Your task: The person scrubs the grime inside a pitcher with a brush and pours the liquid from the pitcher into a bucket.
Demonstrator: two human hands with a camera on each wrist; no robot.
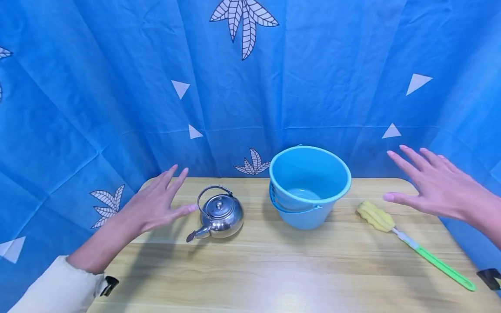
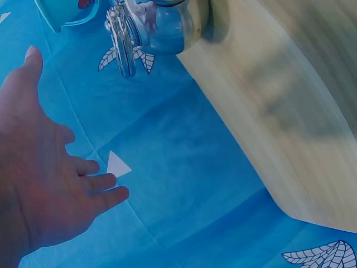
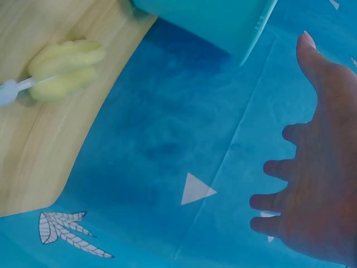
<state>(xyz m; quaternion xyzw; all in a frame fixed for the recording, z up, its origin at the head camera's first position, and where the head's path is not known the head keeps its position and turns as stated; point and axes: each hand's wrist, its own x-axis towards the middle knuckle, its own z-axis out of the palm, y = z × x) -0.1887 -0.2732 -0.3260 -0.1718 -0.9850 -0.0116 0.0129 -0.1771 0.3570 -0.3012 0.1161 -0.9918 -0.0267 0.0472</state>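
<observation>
My left hand [image 1: 158, 204] hovers over the table's left side with fingers extended, holding nothing. Just right of it stands a shiny metal teapot [image 1: 227, 219], lid on, handle up, spout toward the near left. Mid-table at the back is a light blue bucket [image 1: 301, 217], upright, its handle hanging down at the front left. My right hand [image 1: 438, 187] is raised over the right side, fingers spread and holding nothing. Below it lies a sponge brush [image 1: 377, 217] with a yellow head and green handle. In the left wrist view the teapot [image 2: 167, 28] is cut off by the top edge.
The pale wooden table [image 1: 250, 274] has rounded back corners. A blue curtain [image 1: 332, 78] with leaf and triangle prints hangs behind it and down both sides. The bucket stands between the teapot and the brush.
</observation>
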